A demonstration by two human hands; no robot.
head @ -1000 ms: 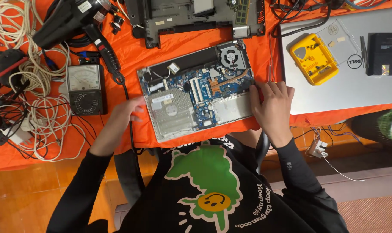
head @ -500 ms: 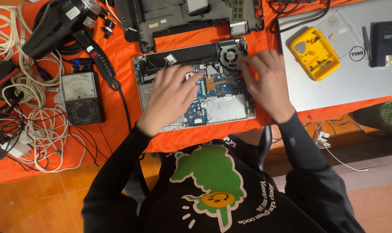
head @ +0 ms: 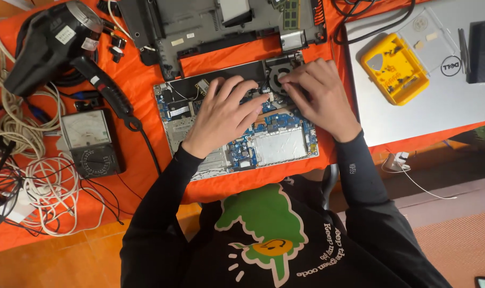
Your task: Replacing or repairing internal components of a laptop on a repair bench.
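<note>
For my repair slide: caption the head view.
Both hands, left and right, rest on an opened laptop's motherboard near its fan.

An orange cloth point(head: 162, 133) covers the counter, and everything lies directly on it. In the middle sits an opened laptop base with its blue circuit board and round black fan exposed point(head: 237, 125). Just behind it, at the far edge, lies a dark grey plastic laptop bottom cover point(head: 210, 24). To the left are a black hot-air gun with a long handle point(head: 50, 48), an analogue multimeter with a pale dial face point(head: 89, 143) and tangled white and beige cables point(head: 24, 160). To the right lies a closed silver laptop point(head: 456, 90), overhanging the cloth's front edge; a yellow plastic parts tray point(head: 394, 68) rests on its lid.
</note>
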